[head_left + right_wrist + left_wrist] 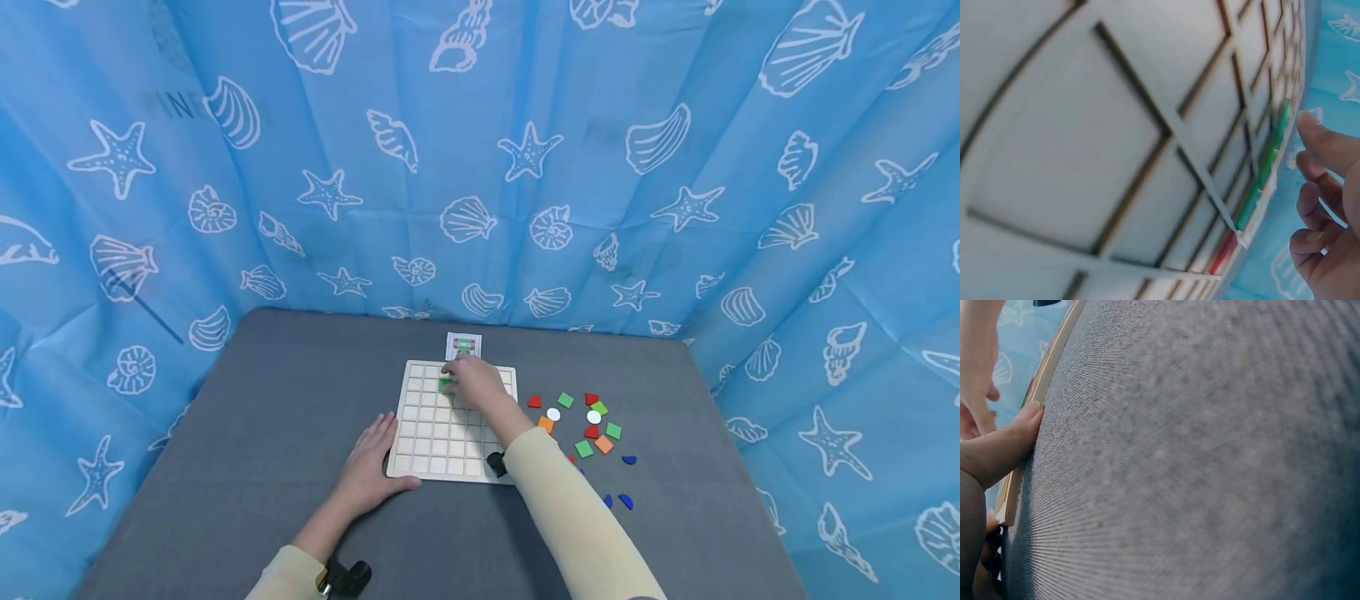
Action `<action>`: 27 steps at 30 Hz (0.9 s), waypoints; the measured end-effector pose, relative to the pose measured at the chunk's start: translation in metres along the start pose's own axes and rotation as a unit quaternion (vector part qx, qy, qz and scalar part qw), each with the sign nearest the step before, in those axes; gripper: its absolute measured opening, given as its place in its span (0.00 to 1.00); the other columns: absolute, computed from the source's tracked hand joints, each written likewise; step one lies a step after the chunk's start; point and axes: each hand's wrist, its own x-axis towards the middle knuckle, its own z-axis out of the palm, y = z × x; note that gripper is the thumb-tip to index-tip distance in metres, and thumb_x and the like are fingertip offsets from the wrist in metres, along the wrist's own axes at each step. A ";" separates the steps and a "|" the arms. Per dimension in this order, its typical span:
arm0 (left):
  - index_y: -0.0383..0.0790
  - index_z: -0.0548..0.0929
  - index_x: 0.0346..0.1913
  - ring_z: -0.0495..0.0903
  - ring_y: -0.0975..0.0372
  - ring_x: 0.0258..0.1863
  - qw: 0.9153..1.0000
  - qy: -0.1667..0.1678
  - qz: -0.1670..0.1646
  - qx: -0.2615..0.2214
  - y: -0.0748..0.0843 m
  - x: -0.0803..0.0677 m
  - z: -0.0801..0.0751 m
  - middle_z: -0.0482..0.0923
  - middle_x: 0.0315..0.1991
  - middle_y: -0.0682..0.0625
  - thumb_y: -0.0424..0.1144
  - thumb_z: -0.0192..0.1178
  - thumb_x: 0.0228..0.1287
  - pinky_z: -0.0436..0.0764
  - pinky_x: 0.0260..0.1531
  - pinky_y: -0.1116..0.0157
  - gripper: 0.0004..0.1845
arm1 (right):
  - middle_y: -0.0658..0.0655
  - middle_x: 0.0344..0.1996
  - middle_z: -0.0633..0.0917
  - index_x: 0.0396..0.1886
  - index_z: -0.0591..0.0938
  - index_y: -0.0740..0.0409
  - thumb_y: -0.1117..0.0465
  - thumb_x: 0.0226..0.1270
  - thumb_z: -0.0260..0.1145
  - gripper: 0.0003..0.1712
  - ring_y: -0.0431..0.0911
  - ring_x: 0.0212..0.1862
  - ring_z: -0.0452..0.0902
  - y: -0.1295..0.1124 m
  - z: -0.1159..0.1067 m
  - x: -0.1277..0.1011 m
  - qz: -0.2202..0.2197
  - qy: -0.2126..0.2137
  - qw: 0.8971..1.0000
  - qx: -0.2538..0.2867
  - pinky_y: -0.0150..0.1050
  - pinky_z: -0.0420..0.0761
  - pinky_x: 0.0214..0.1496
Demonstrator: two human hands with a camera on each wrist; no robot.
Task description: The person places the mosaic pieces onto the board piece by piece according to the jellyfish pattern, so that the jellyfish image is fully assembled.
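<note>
a pale gridded board lay flat on the grey table, its square compartments mostly bare; in the right wrist view a run of green pieces filled compartments along the far edge, with a red piece in line with them, though the slant was too steep to count the green ones surely. the left hand rested at the board's near left corner, its fingers straight along the left side and the thumb stretched out by the near edge. the right hand hovered over the far rows beside the green, thumb apart from its loosely bent fingers, with nothing visible between them. one printed card lay just beyond the board's far edge. right of the board, scattered on the cloth, showed two white discs, two orange squares, four green squares, one of them more lime, four red pieces and four blue pieces, some of the red and blue partly hidden by the right sleeve. a blue shell-print curtain hung behind.
</note>
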 end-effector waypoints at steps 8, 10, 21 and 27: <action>0.32 0.54 0.79 0.47 0.46 0.81 1.000 -0.002 0.000 0.003 0.001 0.001 -0.002 0.51 0.80 0.39 0.69 0.72 0.47 0.53 0.78 0.45 0.66 | 0.50 0.48 0.87 0.52 0.88 0.52 0.57 0.66 0.73 0.16 0.47 0.53 0.83 0.004 -0.023 -0.023 -0.018 0.065 0.997 0.036 0.46 0.85 0.51; 0.32 0.55 0.79 0.47 0.45 0.81 1.000 0.000 0.001 0.002 0.002 0.000 -0.002 0.52 0.80 0.38 0.68 0.73 0.47 0.53 0.78 0.44 0.66 | 0.51 0.48 0.86 0.52 0.88 0.52 0.58 0.66 0.73 0.16 0.47 0.51 0.83 0.008 -0.026 -0.029 -0.015 0.072 0.996 0.044 0.47 0.85 0.49; 0.32 0.55 0.79 0.49 0.45 0.80 1.000 0.009 0.013 0.001 0.000 -0.002 0.001 0.52 0.80 0.38 0.70 0.72 0.46 0.55 0.77 0.43 0.66 | 0.51 0.46 0.87 0.52 0.88 0.52 0.58 0.65 0.73 0.16 0.44 0.40 0.81 0.033 -0.033 -0.064 0.033 0.092 0.991 0.088 0.41 0.81 0.36; 0.32 0.56 0.79 0.48 0.45 0.80 1.000 0.013 0.010 -0.005 0.000 -0.001 0.001 0.53 0.80 0.38 0.69 0.72 0.46 0.55 0.77 0.43 0.66 | 0.50 0.45 0.87 0.50 0.89 0.50 0.58 0.63 0.75 0.16 0.45 0.40 0.81 0.048 -0.033 -0.077 0.066 0.108 0.988 0.094 0.40 0.81 0.37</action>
